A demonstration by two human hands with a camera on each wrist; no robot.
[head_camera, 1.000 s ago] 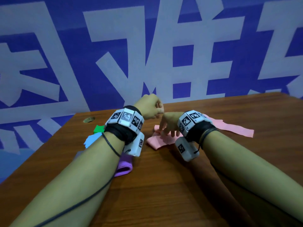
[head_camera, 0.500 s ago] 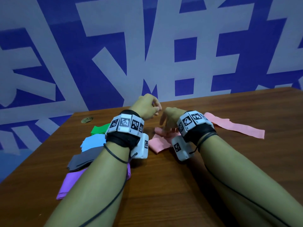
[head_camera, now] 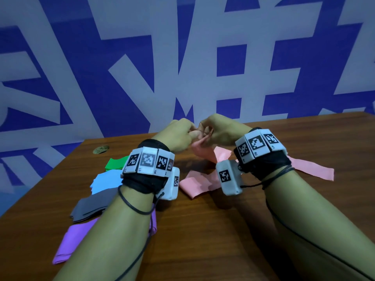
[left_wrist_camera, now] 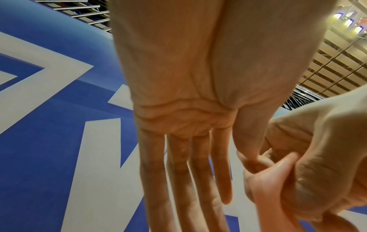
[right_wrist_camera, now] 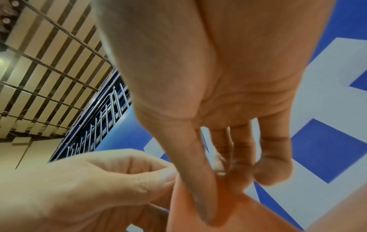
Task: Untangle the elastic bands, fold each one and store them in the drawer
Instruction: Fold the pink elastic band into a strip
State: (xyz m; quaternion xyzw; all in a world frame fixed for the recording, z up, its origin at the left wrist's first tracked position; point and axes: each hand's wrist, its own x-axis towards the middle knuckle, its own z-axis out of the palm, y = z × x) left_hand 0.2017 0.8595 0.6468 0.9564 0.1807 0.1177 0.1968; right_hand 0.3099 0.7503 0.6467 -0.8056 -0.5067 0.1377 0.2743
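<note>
Both hands have lifted off the desk [head_camera: 223,230], left hand [head_camera: 178,136] and right hand [head_camera: 221,132] pinching the pink band [head_camera: 199,148] up, so folding is starting.

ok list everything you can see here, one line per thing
pink band: 1, pink, mid table, one part lifted between the hands, the rest trailing right
green band: 1, green, folded, far left of table
blue band: 1, light blue, folded, just nearer than the green
grey band: 1, grey, folded, nearer again
purple band: 1, purple, nearest of the left row, partly under the left forearm
round thing: 1, brownish, far left corner, too small to identify
table: 1, brown wood
wall: 1, blue with white shapes, behind table
wrist units: 2, white with black markers, on black straps
left hand: pinches the pink band
right hand: pinches the pink band
</note>
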